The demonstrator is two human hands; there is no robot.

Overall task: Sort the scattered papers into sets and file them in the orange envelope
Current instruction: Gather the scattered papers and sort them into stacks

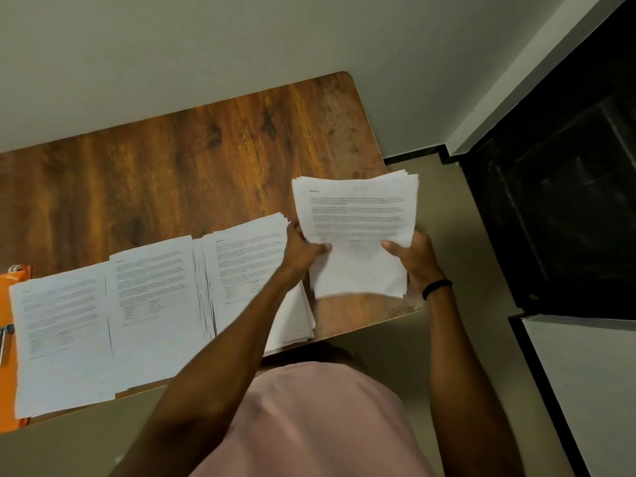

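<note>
Bearing text, the paper stack (pixel 358 218) splays unevenly.

Both arms are bare and reach forward from the bottom of the view. The left hand (pixel 303 251) comes in on a diagonal from the lower left and grips the left edge of a paper stack (pixel 358 215), thumb on top, fingers tucked underneath out of sight. The right hand (pixel 413 259) does the same on the right edge, thumb across the top sheet. The right forearm runs pretty much straight up, with a black band (pixel 436 289) round the wrist.
</note>
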